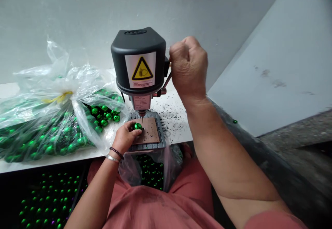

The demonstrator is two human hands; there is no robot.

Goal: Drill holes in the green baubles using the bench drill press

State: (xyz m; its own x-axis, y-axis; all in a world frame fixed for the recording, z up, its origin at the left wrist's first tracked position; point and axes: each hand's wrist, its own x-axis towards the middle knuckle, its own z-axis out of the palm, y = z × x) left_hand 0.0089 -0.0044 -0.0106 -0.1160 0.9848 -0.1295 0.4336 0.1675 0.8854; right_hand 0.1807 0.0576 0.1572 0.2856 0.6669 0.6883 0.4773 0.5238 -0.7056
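A shiny green ball [137, 126] is pinched between the thumb and fingers of my left hand [125, 134]. It rests on or just over a brown board [151, 131] on the base of a black drill press [138, 54]. The thin drill bit [142, 120] points down close beside the ball; whether it touches cannot be made out. My right hand [189, 70] is closed in a fist around the upper end of the press's feed lever [168, 80], to the right of the motor housing. The grip itself is hidden by my fingers.
At left, a clear plastic bag [77, 101] tied with yellow holds many green balls. Dark shavings [173, 118] litter the white table [178, 134]. Below the table edge, an open bag of green balls [151, 170] sits between my legs, and more balls [46, 201] lie at lower left. A wall stands behind.
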